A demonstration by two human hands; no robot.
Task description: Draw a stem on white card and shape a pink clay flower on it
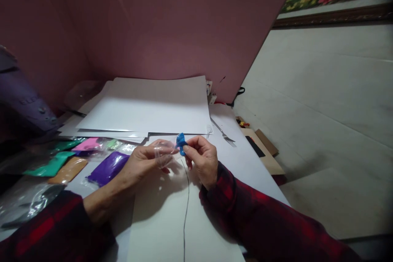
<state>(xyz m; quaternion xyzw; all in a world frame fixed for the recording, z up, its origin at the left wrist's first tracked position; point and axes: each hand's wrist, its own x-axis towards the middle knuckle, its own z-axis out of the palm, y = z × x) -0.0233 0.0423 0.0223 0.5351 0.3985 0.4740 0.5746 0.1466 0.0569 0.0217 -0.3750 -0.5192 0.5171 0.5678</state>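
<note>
Right hand [203, 159] pinches a small blue clay lump [181, 143] above the white table [245, 159], left hand [144, 163] grips its clear wrapper [162, 153] — clay looks soft, light, dentable — hold by fingertips, gently

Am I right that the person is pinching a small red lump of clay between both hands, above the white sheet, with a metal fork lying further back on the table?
Not quite: the small lump of clay is blue, not red, as the head view shows. The left hand and right hand do pinch it above the white sheet, and the metal fork lies further back on the table.
</note>
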